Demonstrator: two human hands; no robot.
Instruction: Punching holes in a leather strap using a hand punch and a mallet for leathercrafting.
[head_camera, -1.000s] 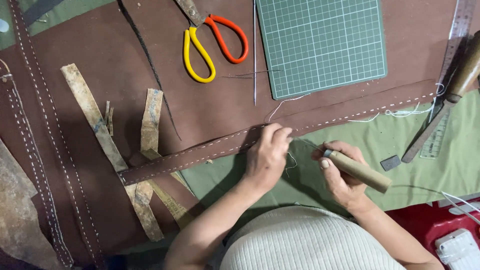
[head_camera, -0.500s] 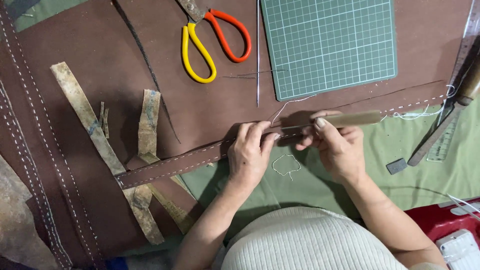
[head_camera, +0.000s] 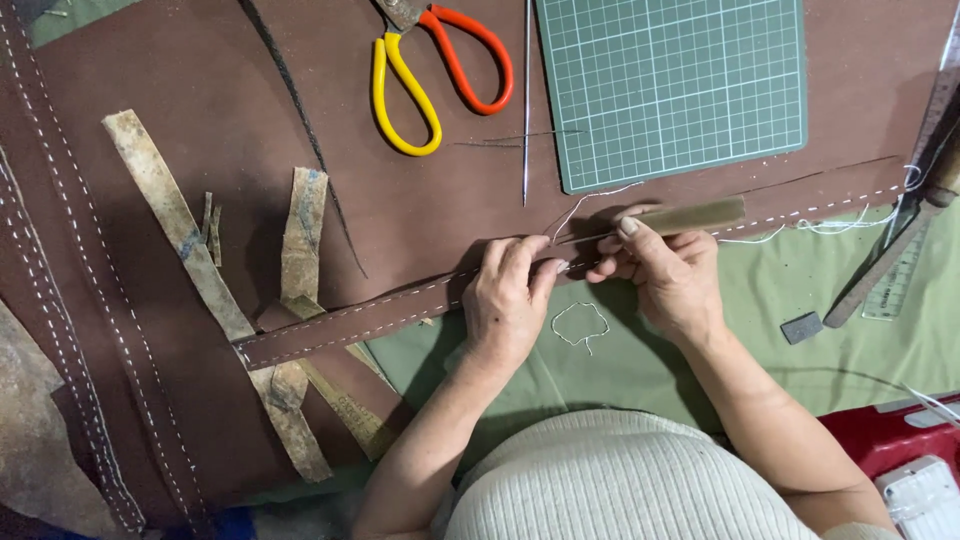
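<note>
Both hands meet at the middle of the frame over a long brown leather strap (head_camera: 400, 305) with white stitching along its edges, which runs from the lower left up toward the right edge. The left hand (head_camera: 510, 300) has its grip pressed together on the strap, fingertips pinching its upper edge. Just beside it, the right hand (head_camera: 665, 275) pinches a tool with a wooden handle (head_camera: 695, 215); the handle lies almost flat and points to the right, while its working tip is hidden among the fingers, so I cannot tell what kind it is. A loose loop of white thread (head_camera: 580, 325) lies below the hands on the green cloth (head_camera: 800, 290) that covers this part of the tabletop.

Above the strap spreads a big brown leather sheet (head_camera: 200, 90). On it, at the top of the frame, lie scissors (head_camera: 435, 70) with one yellow and one orange handle, and right of them a green cutting mat (head_camera: 670, 85) with a white grid. A thin metal rod (head_camera: 526, 100) lies between the two. Worn tan leather strips (head_camera: 175, 215) cross at the left.
</note>
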